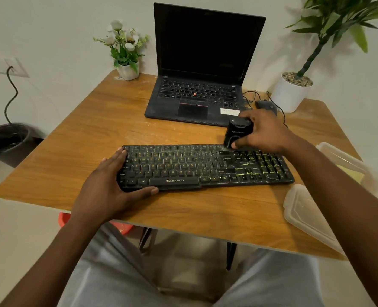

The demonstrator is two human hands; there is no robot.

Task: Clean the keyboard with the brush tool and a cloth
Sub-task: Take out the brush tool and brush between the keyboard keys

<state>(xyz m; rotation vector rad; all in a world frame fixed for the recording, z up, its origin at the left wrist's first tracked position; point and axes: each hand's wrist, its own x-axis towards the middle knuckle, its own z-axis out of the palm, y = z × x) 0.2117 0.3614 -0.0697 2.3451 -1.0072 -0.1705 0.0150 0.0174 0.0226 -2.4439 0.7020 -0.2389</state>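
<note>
A black keyboard lies across the wooden table, its right half streaked with yellowish dirt. My left hand grips the keyboard's left end, fingers over the top edge and thumb along the front edge. My right hand holds a black block-shaped brush tool upright, its lower end touching the keyboard's top edge near the right-middle keys. I see no cloth in this view.
An open black laptop sits behind the keyboard, with a mouse and cables to its right. A flower pot and a white planter stand at the back corners. Clear plastic container and lid lie at the right edge.
</note>
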